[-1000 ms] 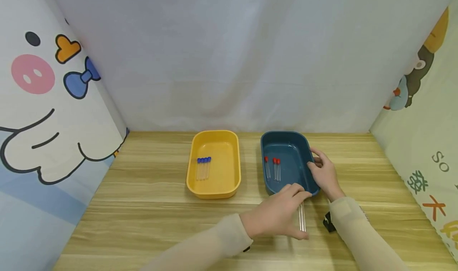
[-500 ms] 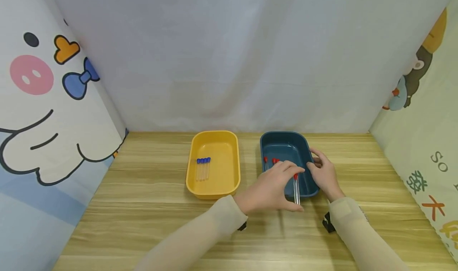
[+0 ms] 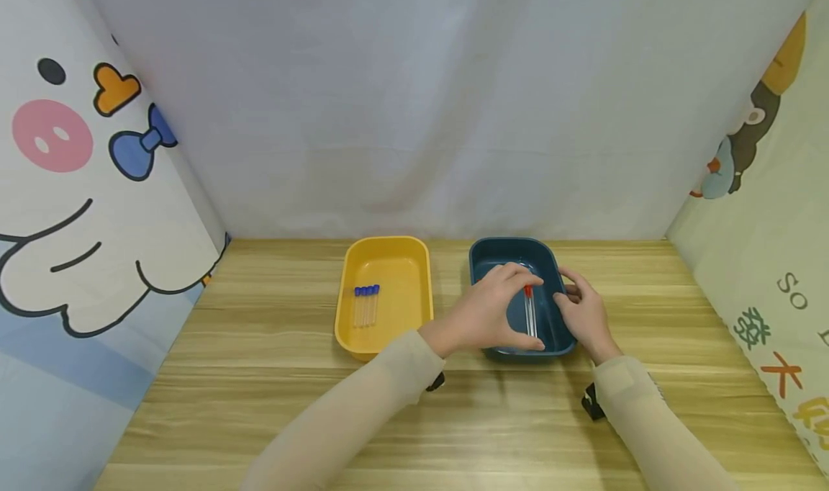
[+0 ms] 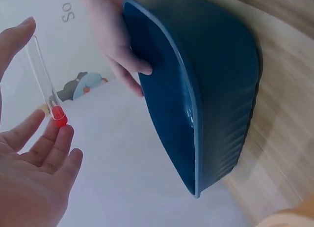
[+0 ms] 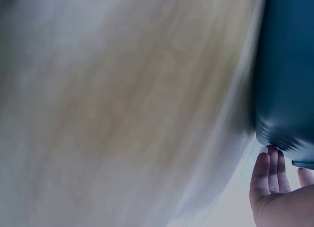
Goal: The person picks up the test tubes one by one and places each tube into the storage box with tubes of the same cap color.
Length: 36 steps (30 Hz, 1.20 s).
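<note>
My left hand [image 3: 487, 309] is over the dark blue tray [image 3: 512, 356], pinching a clear tube [image 3: 531, 318] with a red cap lengthwise between thumb and fingers. In the left wrist view the fingertips touch the red cap [image 4: 59, 117], and the thumb is at the tube's clear end. Behind this hand, the tray's other red-capped tubes are hidden in the head view. My right hand [image 3: 588, 320] holds the tray's right wall, thumb over the rim. The right wrist view shows its fingers [image 5: 272, 170] against the outside of the tray.
To the left stands a yellow tray [image 3: 404, 304] with several blue-capped tubes [image 3: 365, 307] lying side by side. Both trays are on a wood-grain table [image 3: 259, 347]. A pale curtain [image 3: 414, 116] closes off the back, with printed panels [image 3: 764, 275] at the sides.
My left hand has moved away from me with the red-capped tube, from in front of the blue tray to over it. My right hand has stayed on the tray's side.
</note>
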Motion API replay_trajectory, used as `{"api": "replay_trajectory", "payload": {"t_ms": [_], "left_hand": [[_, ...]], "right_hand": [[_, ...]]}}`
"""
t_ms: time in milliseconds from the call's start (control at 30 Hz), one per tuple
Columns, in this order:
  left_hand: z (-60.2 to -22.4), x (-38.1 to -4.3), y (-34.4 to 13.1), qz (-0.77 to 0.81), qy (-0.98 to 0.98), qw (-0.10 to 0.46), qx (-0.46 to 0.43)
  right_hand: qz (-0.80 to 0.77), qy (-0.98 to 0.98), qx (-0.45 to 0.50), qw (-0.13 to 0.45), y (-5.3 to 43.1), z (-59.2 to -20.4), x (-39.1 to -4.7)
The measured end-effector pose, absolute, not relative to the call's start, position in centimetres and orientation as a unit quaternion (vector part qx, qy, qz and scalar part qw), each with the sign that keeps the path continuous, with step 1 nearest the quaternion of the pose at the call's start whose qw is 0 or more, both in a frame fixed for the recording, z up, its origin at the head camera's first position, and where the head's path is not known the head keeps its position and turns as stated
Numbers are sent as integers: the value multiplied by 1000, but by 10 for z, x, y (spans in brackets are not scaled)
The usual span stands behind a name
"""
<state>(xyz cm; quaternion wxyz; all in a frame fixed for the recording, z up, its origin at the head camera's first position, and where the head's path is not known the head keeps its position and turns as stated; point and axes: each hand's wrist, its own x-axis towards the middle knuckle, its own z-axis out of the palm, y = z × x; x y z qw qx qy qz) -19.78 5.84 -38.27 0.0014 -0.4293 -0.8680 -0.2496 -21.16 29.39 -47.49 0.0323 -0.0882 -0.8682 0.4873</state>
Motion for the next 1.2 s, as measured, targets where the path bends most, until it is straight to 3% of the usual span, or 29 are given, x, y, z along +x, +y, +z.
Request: {"api": "replay_trajectory", "payload": {"t_ms": [700, 1200], "left_hand": [[-395, -250, 65, -266, -877, -77, -392], [-418, -265, 76, -270, -880, -116, -372]], "right_hand": [[487, -868, -90, 42, 293, -474, -213], [490, -866, -93, 32, 292, -472, -212]]}}
